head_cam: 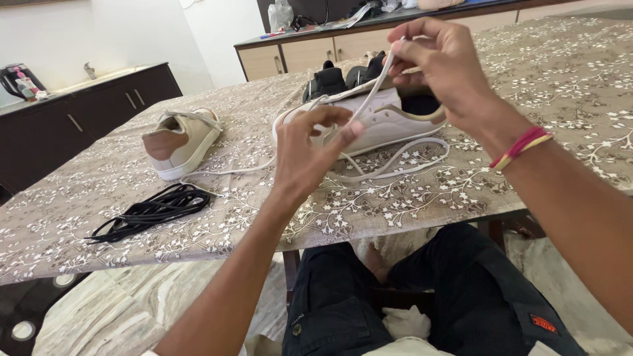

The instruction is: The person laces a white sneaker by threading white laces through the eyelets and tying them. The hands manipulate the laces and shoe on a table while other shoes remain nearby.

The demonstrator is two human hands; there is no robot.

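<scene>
pulling a white lace [377, 79] taut over the white shoe [382, 122] on the table [560, 99], so it stays off the eyelets. right hand [442, 62] pinches it up high, left hand [310, 148] grips it lower. black laces [155, 209] lie aside by the other shoe [181, 142].

table [541, 99], floral cloth | two white sneakers [181, 142] [389, 122] | black laces [155, 209] | black shoes [328, 80]

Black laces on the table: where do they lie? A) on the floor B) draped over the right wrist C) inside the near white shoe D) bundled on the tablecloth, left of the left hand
D: the black laces lie bundled on the tablecloth, left of the left hand and in front of the far white shoe.
</scene>
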